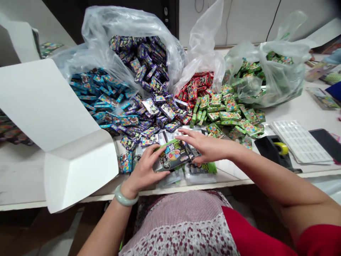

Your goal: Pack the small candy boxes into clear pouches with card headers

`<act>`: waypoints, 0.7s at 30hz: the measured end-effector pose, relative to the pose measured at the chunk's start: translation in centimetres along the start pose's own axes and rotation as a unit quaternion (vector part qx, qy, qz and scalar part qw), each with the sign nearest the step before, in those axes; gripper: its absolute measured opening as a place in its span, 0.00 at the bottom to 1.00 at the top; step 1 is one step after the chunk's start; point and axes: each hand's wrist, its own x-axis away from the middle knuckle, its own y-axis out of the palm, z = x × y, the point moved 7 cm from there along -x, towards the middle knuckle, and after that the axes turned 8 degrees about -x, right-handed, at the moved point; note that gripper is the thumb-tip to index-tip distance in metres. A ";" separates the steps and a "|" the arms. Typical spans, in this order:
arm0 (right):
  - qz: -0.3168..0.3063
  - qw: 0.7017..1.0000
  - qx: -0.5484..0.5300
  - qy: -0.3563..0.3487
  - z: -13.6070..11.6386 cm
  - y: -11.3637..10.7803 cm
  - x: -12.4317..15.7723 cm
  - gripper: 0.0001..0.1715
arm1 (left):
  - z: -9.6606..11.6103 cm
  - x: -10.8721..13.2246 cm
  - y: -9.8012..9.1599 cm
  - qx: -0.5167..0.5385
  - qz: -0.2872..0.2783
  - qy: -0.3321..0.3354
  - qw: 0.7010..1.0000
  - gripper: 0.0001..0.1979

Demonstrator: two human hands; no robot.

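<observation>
The left hand (146, 170) is pinching one packet (172, 155), the right hand (210, 145) is reaching, spread, from its two o'clock, and loose boxes (168, 111) toward twelve are seemingly waiting.

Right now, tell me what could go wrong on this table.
The white cardboard appears to overhang the front edge of the table, so the left hand might knock it off. Small blue boxes touch purple boxes, so colours could get mixed. Clear plastic pouches near that edge might slide off.
</observation>
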 end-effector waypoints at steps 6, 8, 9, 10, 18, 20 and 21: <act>0.087 0.995 -0.055 0.017 -0.3 1.0 0.9 0.27 | 0.2 0.2 -0.2 -0.007 0.033 -0.008 0.999 0.40; 0.089 0.991 -0.101 0.013 -0.3 1.7 1.0 0.28 | 0.5 0.4 0.0 0.017 0.030 -0.012 0.999 0.40; 0.104 0.987 -0.123 0.011 -0.1 1.7 0.9 0.28 | 0.5 0.6 -0.1 0.028 0.035 -0.019 0.999 0.41; 0.134 0.980 -0.144 0.011 0.2 1.2 0.5 0.26 | 0.5 0.9 -0.3 0.038 0.042 -0.029 0.998 0.41; 0.171 0.984 -0.038 -0.028 0.3 0.1 -16.4 0.12 | -1.0 5.4 -2.6 0.101 0.111 -0.103 0.983 0.42; 0.118 0.989 0.079 -0.038 -0.8 2.1 -22.1 0.13 | -1.4 6.4 -2.8 0.107 0.128 -0.113 0.979 0.42; 0.113 0.986 0.118 -0.029 -1.0 2.8 -24.3 0.13 | -1.6 6.9 -2.8 0.108 0.136 -0.119 0.978 0.42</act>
